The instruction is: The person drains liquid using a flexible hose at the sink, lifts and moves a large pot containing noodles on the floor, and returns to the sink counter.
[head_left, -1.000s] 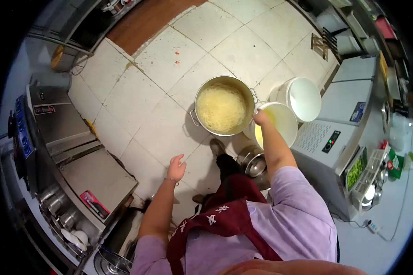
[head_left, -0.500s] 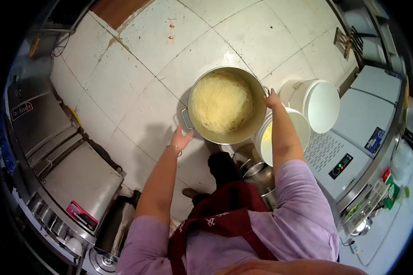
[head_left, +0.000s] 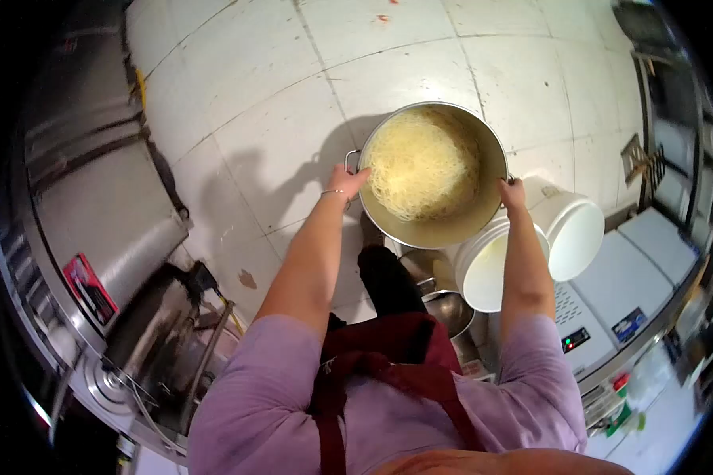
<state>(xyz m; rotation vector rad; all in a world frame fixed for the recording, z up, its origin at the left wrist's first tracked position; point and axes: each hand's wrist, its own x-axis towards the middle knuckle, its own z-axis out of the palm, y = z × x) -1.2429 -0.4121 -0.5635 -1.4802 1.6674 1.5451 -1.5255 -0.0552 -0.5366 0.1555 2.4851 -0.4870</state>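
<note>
A large metal pot (head_left: 444, 231) holds a heap of pale yellow noodles (head_left: 424, 165). My left hand (head_left: 346, 180) is closed round the handle on the pot's left side. On the opposite side, my right hand (head_left: 512, 192) grips the other handle. Under my right forearm stands a white bucket (head_left: 483, 277), with something pale yellow inside. Beside it is a second white bucket (head_left: 577, 241).
Metal bowls (head_left: 449, 311) sit near my feet, left of the buckets. A white appliance with vents (head_left: 582, 317) stands at the right. Steel equipment (head_left: 103, 222) lines the left side. Tiled floor (head_left: 388, 71) stretches beyond the pot.
My left hand, earlier open and apart from the pot, has moved onto its left handle. My right hand still holds the right handle. The whole view has shifted and turned.
</note>
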